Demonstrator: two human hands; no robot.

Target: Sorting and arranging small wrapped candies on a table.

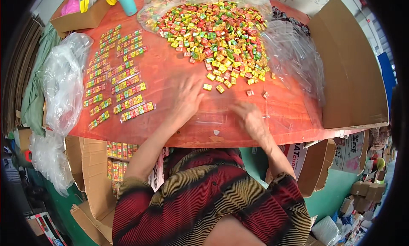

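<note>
My left hand (187, 102) reaches over the middle of the red table (162, 75), its fingers smeared by motion. Opposite it, my right hand (250, 118) is low over the table, its fingertips blurred too. Whether either hand holds anything cannot be made out. Between them lies what looks like a clear plastic sleeve (208, 118), faint against the red surface. Just beyond my hands spreads a big pile of small colourful boxes (217, 33), yellow, red, green and orange. Two loose pale boxes (250, 93) sit beyond my right hand. A small white scrap (216, 132) is near the table's front edge.
Rows of boxes in strips (130, 92) line the table's left side. Clear plastic bags (66, 84) hang at the left edge. A cardboard box (351, 67) stands at the right, a teal bottle (126, 2) at the back left. Below, an open carton (98, 173) holds packed strips.
</note>
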